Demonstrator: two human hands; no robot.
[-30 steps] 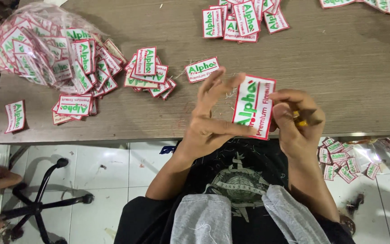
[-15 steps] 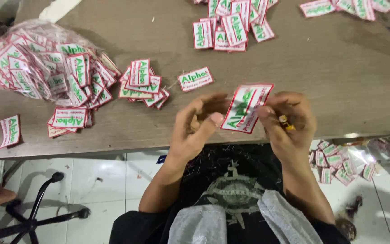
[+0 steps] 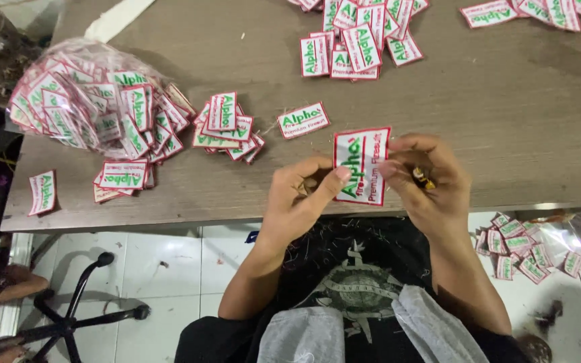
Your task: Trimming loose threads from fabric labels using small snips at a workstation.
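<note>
Both hands pinch one white patch [image 3: 361, 165] upright above the bench [image 3: 506, 121] edge — left hand [image 3: 300, 195] on its left side, right hand [image 3: 428, 178] on its right — bagged patches [image 3: 89, 101] far left.

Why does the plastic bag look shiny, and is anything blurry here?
In the head view, overhead light glares off the clear plastic bag of patches; the left hand and right hand holding the patch are fairly sharp, casting soft shadows on the table; the floor below looks softer.
</note>
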